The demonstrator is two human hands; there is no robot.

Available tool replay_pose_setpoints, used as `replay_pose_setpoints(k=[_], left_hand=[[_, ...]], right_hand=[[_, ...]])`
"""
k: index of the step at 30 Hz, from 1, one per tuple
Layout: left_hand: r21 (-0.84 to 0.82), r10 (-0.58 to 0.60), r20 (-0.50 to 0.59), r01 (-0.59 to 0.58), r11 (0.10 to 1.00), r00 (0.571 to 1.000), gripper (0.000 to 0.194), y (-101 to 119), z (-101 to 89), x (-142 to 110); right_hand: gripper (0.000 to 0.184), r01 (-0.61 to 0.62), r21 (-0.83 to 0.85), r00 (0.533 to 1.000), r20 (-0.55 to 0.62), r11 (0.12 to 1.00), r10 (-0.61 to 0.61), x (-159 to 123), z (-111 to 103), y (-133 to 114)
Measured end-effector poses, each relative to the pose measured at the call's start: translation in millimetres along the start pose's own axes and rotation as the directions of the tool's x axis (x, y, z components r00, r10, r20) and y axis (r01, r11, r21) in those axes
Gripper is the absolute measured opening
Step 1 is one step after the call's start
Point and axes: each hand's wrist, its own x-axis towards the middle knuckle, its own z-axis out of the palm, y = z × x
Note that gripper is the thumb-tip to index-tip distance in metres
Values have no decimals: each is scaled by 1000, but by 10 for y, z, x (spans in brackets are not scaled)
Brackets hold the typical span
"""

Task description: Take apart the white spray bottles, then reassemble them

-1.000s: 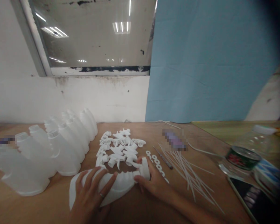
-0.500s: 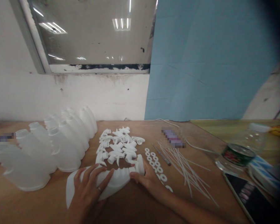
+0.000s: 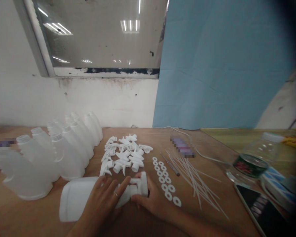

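Observation:
A white plastic spray bottle (image 3: 76, 199) lies on its side in front of me, its base to the left and its neck to the right. My left hand (image 3: 107, 192) is wrapped over the bottle's body, a ring on one finger. At the neck end, my right hand (image 3: 150, 200) grips the white trigger spray head (image 3: 144, 184), thumb in front and fingers behind. The joint between head and neck is partly covered by fingers. Just beyond the hands lie several loose trigger spray heads (image 3: 123, 158), and white ring washers (image 3: 165, 179) are laid out right of my right hand.
Several open white bottles (image 3: 69, 154) stand in rows at left. Thin white tubes (image 3: 194, 181) and a pen-like tool (image 3: 171, 165) lie at right. Farther right are a clear water bottle (image 3: 253, 163), a phone (image 3: 261, 210) and a blue-white box (image 3: 278, 187). A wall stands behind the table.
The bottle has turned about its length, showing a broader side, and its base has shifted left. My left hand has slid right toward the neck; my right hand stays on the spray head.

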Motion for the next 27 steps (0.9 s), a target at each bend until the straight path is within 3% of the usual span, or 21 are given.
replay_pose_setpoints(k=[3,9,13,18,22,24,27], left_hand=[[-23,49,-119,-52,998,992,48,-6,-1,-14],[-17,20,-77,-22,1000,997,51,4,-69,36],[-41,43,-206,-53,998,978,34,-1,-51,-3],[19,2,-262,2,1000,965,35,12,-158,69],[9,-59,-310,65,998,949,50,-58,-350,76],[-73,-109,-312,90,993,944,61,-109,-407,21],[-167,-144,-335,91,982,931,63,-138,-381,-96]], right_hand=[[40,12,-46,999,31,999,-10,-8,-12,-6],[41,43,-58,999,18,997,-42,-13,-30,24],[39,68,-94,997,49,993,-63,-59,-10,-18],[33,236,-203,971,14,950,-238,-87,-74,-174],[27,359,-270,926,-18,893,-378,-79,-378,-372],[31,366,-194,918,-84,910,-387,-68,-563,-477],[47,383,44,887,-299,923,-353,-15,-708,-590]])
